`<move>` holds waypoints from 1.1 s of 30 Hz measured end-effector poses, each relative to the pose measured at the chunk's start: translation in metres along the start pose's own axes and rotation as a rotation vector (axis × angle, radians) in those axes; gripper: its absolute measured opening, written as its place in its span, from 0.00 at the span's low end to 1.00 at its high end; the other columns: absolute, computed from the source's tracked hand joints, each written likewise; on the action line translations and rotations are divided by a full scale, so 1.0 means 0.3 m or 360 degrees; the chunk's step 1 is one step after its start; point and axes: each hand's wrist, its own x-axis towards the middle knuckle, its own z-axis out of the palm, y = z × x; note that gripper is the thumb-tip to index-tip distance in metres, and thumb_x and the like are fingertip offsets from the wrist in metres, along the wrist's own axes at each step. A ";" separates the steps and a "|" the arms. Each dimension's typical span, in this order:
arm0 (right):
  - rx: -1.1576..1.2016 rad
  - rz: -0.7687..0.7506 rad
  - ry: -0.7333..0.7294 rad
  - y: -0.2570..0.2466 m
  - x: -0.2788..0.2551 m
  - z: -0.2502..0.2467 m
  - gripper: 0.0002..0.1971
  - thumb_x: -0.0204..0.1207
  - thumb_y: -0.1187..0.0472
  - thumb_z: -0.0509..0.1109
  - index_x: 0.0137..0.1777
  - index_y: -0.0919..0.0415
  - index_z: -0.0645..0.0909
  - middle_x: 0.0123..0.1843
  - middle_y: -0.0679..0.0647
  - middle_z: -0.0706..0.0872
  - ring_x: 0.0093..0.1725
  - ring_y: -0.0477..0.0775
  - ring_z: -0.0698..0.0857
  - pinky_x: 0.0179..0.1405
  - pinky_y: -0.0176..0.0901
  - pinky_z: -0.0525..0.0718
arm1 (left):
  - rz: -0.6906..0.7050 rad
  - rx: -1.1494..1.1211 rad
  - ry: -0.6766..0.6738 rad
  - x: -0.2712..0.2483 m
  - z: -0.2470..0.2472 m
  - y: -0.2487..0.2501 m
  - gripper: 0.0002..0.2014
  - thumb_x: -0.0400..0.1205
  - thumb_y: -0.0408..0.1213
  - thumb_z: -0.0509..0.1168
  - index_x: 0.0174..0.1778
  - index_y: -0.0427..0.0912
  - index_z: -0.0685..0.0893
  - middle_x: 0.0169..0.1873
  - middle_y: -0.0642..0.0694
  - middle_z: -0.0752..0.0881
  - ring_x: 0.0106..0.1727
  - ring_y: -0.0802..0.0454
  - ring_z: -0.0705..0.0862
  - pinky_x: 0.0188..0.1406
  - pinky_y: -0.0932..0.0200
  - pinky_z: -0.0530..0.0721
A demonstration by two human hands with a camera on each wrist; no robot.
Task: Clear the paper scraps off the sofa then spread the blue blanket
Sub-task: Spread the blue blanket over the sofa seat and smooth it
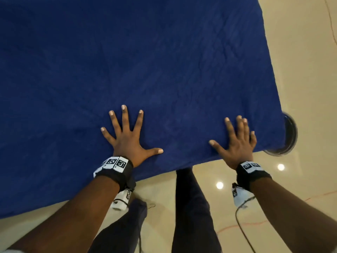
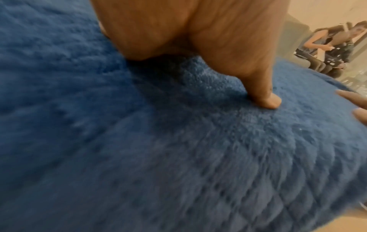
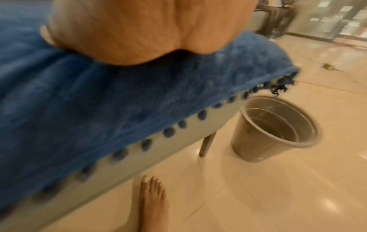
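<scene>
While left hand (image 1: 127,137) and right hand (image 1: 235,143) press flat, grips open, the blue blanket (image 1: 145,61), seemingly soft and light, looks best pinched at its hem beside them.

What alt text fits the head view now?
Left hand and right hand lie flat, fingers spread, on a blue blanket near its front edge. A dark bin peeks out past its right corner on cream floor.

Glossy cream tiled floor (image 3: 278,196), round grey plastic bin (image 3: 250,141) upright on it, top open, bare foot (image 3: 152,204) flat on the tiles near the bin, two seated people (image 2: 327,45) in the blurred background.
</scene>
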 end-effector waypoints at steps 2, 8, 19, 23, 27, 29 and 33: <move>0.0122 0.0290 0.0017 0.105 0.080 -0.070 0.48 0.71 0.15 0.49 0.88 0.29 0.37 0.93 0.43 0.35 0.92 0.53 0.38 0.87 0.75 0.44 | -0.0024 -0.0018 -0.0002 0.063 -0.021 0.076 0.72 0.49 0.91 0.58 0.87 0.65 0.35 0.85 0.47 0.23 0.84 0.33 0.23 0.72 0.10 0.38; 0.0118 0.0131 0.0182 0.077 0.408 -0.232 0.46 0.77 0.20 0.55 0.90 0.35 0.43 0.94 0.49 0.40 0.92 0.57 0.38 0.85 0.79 0.44 | 0.0041 0.0000 -0.0057 0.363 -0.124 0.349 0.73 0.47 0.90 0.60 0.86 0.67 0.36 0.84 0.50 0.22 0.84 0.36 0.21 0.72 0.10 0.37; 0.0057 -0.0403 0.0152 -0.071 0.857 -0.325 0.46 0.72 0.16 0.57 0.88 0.28 0.49 0.93 0.43 0.45 0.92 0.49 0.42 0.85 0.77 0.45 | 0.0034 0.0024 0.0037 0.875 -0.352 0.596 0.70 0.49 0.89 0.62 0.85 0.71 0.36 0.86 0.57 0.26 0.86 0.44 0.25 0.75 0.15 0.33; 0.0156 -0.0157 0.0083 -0.003 0.992 -0.432 0.49 0.68 0.14 0.59 0.87 0.24 0.42 0.93 0.41 0.40 0.92 0.50 0.39 0.84 0.79 0.44 | 0.0021 0.0044 0.0073 0.955 -0.409 0.594 0.72 0.47 0.90 0.61 0.85 0.70 0.37 0.85 0.59 0.25 0.86 0.47 0.24 0.76 0.16 0.34; 0.0549 0.0400 -0.0189 0.112 1.212 -0.544 0.51 0.64 0.11 0.57 0.86 0.25 0.47 0.92 0.48 0.58 0.89 0.60 0.61 0.82 0.79 0.57 | 0.0043 0.0075 0.0044 1.057 -0.483 0.575 0.71 0.47 0.92 0.59 0.85 0.71 0.37 0.85 0.59 0.26 0.86 0.50 0.25 0.78 0.18 0.35; 0.0377 0.0491 -0.0143 0.106 1.323 -0.605 0.53 0.66 0.10 0.50 0.87 0.39 0.57 0.90 0.54 0.61 0.88 0.64 0.61 0.81 0.80 0.59 | 0.0075 0.0100 0.0079 1.129 -0.529 0.568 0.70 0.48 0.92 0.58 0.85 0.71 0.37 0.86 0.59 0.28 0.86 0.51 0.25 0.78 0.18 0.35; 0.0027 -0.0433 0.0445 -0.152 1.454 -0.673 0.40 0.77 0.32 0.62 0.85 0.52 0.66 0.87 0.54 0.68 0.87 0.61 0.64 0.76 0.72 0.66 | 0.0117 0.0079 0.0125 1.301 -0.621 0.556 0.67 0.51 0.91 0.56 0.86 0.69 0.43 0.89 0.59 0.38 0.89 0.53 0.33 0.80 0.21 0.35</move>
